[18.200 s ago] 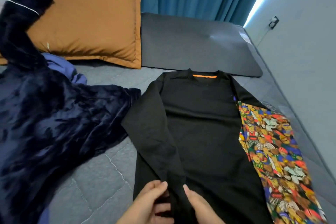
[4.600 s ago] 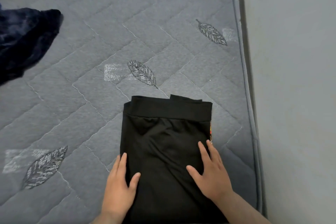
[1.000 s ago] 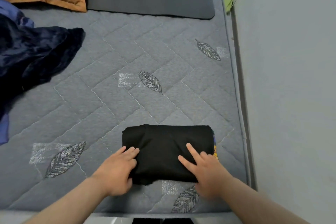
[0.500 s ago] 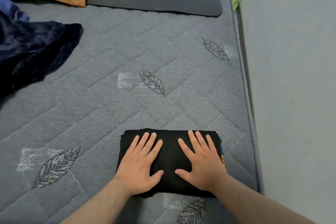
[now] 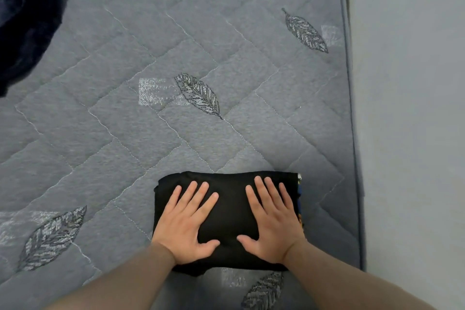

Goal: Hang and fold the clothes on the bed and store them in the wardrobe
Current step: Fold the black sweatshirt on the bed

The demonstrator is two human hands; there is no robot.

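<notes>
Left hand: the left hand (image 5: 185, 224) lies flat, fingers straight and a little spread, palm down on the left half of the folded garment; it grips nothing.
Right hand: the right hand (image 5: 273, 221) lies likewise, flat and spread on the right half, thumb turned inward toward the other thumb; it holds nothing.
Folded garment: the black folded garment (image 5: 227, 209) sits on the bed close to its near edge, directly under both palms; a sliver of coloured print (image 5: 299, 200) peeps out at its right end.
Relation for the next move: the bundle's long axis runs left to right, across the forearms, with one hand on each half, so neither is nearer. Judging by this, folding looks finished and lifting it calls for sliding fingers under both short ends.
Risk: a one-sided lift would probably let the layers slip open.
Bed: the grey quilted bed (image 5: 176, 45) carries stitched leaf motifs (image 5: 198, 94).
Other clothes: a dark plush garment (image 5: 25, 27) lies well apart, far left, unfolded.
Room: a plain wall (image 5: 407, 108) runs along the bed's right side; no wardrobe is in view.
</notes>
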